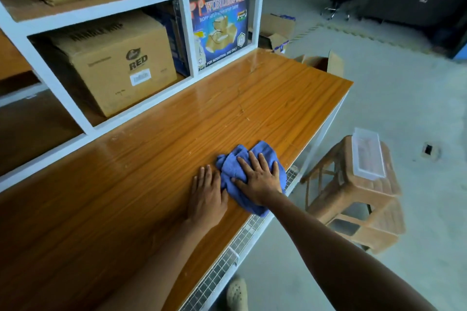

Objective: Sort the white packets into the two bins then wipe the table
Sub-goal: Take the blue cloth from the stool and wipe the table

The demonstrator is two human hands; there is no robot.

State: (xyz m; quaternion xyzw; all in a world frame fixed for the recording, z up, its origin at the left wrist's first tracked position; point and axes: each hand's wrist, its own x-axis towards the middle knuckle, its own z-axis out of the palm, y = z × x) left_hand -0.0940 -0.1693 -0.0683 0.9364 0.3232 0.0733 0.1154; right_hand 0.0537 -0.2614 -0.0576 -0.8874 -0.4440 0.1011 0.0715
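rag: blue rag (pixel 233 166) bunched up near the front edge of the table (pixel 177 134), right of its middle
right hand: right hand (pixel 260 179) flat on the rag, fingers straight and spread, pressing not grabbing
left hand: left hand (pixel 206 194) palm down on the table, touching the rag's left side, holding nothing
packets: none showing on the table
bin: one clear bin (pixel 367 154) on a stool (pixel 366 209) just off the table's front, contents too blurry
progress: sorting looks done, wiping underway, far end probably left
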